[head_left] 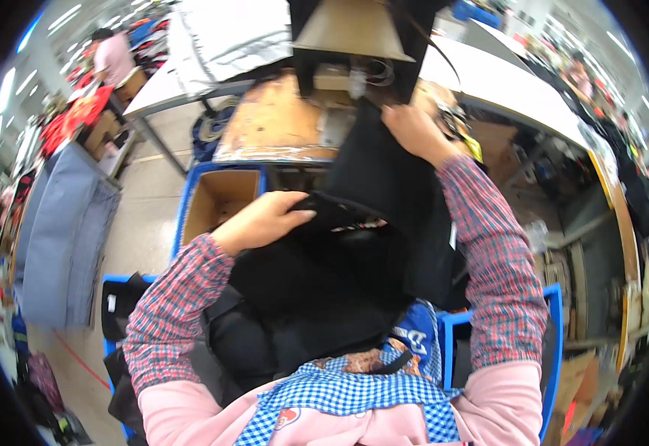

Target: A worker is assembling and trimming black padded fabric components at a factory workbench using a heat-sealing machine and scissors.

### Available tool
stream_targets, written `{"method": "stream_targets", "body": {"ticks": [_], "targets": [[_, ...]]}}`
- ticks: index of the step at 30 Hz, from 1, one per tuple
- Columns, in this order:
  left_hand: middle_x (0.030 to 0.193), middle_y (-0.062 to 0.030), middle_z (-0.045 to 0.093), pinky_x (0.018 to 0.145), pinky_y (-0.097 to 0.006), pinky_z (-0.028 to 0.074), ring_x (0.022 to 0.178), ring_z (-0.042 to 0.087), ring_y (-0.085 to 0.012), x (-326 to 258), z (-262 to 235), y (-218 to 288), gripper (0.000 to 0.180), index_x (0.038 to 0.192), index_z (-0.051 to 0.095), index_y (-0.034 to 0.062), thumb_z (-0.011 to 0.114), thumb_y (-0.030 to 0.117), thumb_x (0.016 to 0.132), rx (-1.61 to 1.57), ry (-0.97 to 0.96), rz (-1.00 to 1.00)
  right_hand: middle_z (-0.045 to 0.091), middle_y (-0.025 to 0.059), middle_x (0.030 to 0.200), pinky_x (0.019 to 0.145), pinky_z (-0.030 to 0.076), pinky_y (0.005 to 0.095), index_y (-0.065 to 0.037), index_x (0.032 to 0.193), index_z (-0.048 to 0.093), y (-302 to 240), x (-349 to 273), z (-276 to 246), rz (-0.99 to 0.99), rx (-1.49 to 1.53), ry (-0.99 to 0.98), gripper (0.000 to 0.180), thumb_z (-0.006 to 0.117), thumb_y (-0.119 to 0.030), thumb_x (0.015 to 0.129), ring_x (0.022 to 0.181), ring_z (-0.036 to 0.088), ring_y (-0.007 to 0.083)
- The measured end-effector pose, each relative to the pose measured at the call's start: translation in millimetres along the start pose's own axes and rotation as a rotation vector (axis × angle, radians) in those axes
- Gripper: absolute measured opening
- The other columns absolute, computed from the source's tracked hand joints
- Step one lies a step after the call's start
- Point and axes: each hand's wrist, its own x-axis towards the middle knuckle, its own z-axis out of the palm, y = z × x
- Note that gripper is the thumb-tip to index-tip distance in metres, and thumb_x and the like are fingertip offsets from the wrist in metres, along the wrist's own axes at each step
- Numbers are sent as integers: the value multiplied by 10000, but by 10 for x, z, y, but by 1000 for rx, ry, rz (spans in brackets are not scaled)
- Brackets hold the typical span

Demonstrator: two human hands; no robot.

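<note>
Near end first: black cloth [302, 305] is bunched over the lap, covering part of the blue checked apron [354, 394], and runs up and forward between the hands to under the sewing machine [354, 30], or what looks like one. Left hand [265, 220] is at the near-left edge of a gaping fold, thumb and forefinger only slightly apart; can't tell if it's a firm pinch. Just beyond that wrist, left side: blue crate [179, 223] with a cardboard box [228, 182] inside. Right hand [417, 134] is further up, fingers narrow, holding the upper right edge of the cloth close to the machine; thumb hidden. Worn wooden board [276, 119] sits left of the machine, white tables [157, 89] further out. Handling, my read: soft, limp, not fragile, light per layer, but the bunched part in the lap should drag. Shouldn't be slippery; matte look suggests decent grip. Black on black hides the layers, so find edges by feel. Take hold at the free edges, one hand each side of the opening, flat fingers, slack kept in the lap.
</note>
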Motion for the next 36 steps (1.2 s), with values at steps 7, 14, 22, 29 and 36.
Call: {"method": "stream_targets", "body": {"ticks": [7,14,22,29,36], "targets": [[996,-240,675,861,-384,495,940,648,-355,-3,61,351,394,1163,633,-41,580,311,992,44,-291,110,609,232,1210,1021,417,496,58,1248,545,-599,-964,-957,298,574,50,528,621,-365,940,1203,542,420],[961,-246,678,840,-413,497,902,640,-375,243,84,563,455,1113,630,-61,572,370,982,142,-465,229,433,244,1451,1116,345,451,-12,1455,370,-1318,-1537,-1041,116,909,-243,682,683,-215,885,1350,414,406],[954,-175,696,870,-359,487,942,652,-281,487,-400,434,433,1118,659,-23,666,365,926,275,-381,195,632,221,866,746,494,368,40,1052,599,-754,-1368,-976,247,1220,-199,237,643,-165,941,779,595,364],[882,-171,702,822,-370,513,868,670,-328,849,-538,322,424,1049,708,20,576,417,981,219,-107,213,646,246,820,703,481,449,15,886,644,-339,-1019,-927,352,983,-86,406,544,-359,1008,806,626,419],[777,-168,682,713,-451,525,773,667,-368,1143,-520,259,440,880,668,56,492,438,1005,809,280,321,665,218,750,664,522,477,-3,831,679,-215,-749,-876,434,488,-24,501,484,-424,1019,723,656,410]]}}
